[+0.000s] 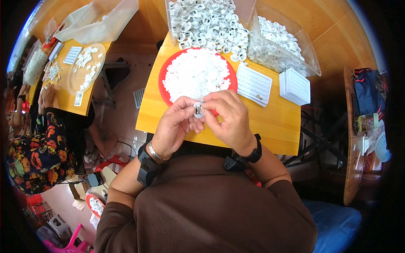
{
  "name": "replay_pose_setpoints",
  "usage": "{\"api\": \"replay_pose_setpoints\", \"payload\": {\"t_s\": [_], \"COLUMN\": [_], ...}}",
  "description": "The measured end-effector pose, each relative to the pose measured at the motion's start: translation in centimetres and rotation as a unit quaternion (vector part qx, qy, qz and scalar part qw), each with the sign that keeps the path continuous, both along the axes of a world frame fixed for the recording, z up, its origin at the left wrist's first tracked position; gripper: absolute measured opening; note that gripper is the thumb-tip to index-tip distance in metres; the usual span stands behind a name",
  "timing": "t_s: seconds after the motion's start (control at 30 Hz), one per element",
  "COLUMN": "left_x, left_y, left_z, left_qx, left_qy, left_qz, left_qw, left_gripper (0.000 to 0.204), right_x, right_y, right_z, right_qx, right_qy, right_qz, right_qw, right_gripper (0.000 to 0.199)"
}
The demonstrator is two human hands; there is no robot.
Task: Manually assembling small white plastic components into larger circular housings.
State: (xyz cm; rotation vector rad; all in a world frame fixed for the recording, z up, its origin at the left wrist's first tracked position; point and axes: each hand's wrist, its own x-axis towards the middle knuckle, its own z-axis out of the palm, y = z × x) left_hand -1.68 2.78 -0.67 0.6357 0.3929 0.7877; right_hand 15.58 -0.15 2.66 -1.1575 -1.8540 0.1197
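Between my two hands is a small round white plastic part [198, 110] with a dark slot in its middle. The thumb and fingers of my left hand [175, 124] grip it from the left side. My right hand [228, 120] pinches at its right edge with thumb and forefinger; whether a second tiny piece sits in that pinch is hidden. Just beyond my hands a red round tray [162, 80] carries a heap of small white plastic pieces [196, 74]. Both hands hover over the near edge of the yellow wooden table [270, 135].
Behind the tray stand a bin of white round parts [206, 23] and a clear bin [278, 42] of similar parts. White moulded trays [254, 84] lie at right, beside a stack of white trays [294, 86]. Another person's hand [48, 95] rests at a left-hand table [80, 103].
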Motion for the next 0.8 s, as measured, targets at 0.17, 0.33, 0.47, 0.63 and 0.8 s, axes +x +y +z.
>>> {"api": "replay_pose_setpoints", "payload": {"t_s": [0.17, 0.33, 0.47, 0.63, 0.8], "left_x": [0.3, 0.2, 0.2, 0.4, -0.1], "left_y": [-0.3, -0.6, -0.5, -0.6, 0.1], "left_z": [0.3, 0.7, 0.1, -0.9, -1.7], "left_qx": [0.006, 0.021, 0.043, 0.0, -0.028], "left_qy": [0.018, 0.07, 0.082, 0.071, 0.045], "left_qz": [0.003, -0.009, -0.025, -0.045, -0.045], "left_qw": [1.0, 0.997, 0.995, 0.997, 0.998], "left_gripper": [0.017, 0.016, 0.016, 0.022, 0.024], "right_x": [0.2, 1.1, 1.5, 2.3, 8.1], "right_y": [-0.2, 0.1, 0.0, -1.1, -1.4], "right_z": [-0.4, -1.1, -2.5, -2.9, -2.8], "right_qx": [0.0, -0.177, -0.421, -0.399, -0.244], "right_qy": [-0.007, 0.165, 0.435, 0.421, 0.148], "right_qz": [0.01, 0.097, 0.153, 0.149, -0.117], "right_qw": [1.0, 0.966, 0.781, 0.801, 0.951], "right_gripper": [0.013, 0.013, 0.014, 0.012, 0.009]}}
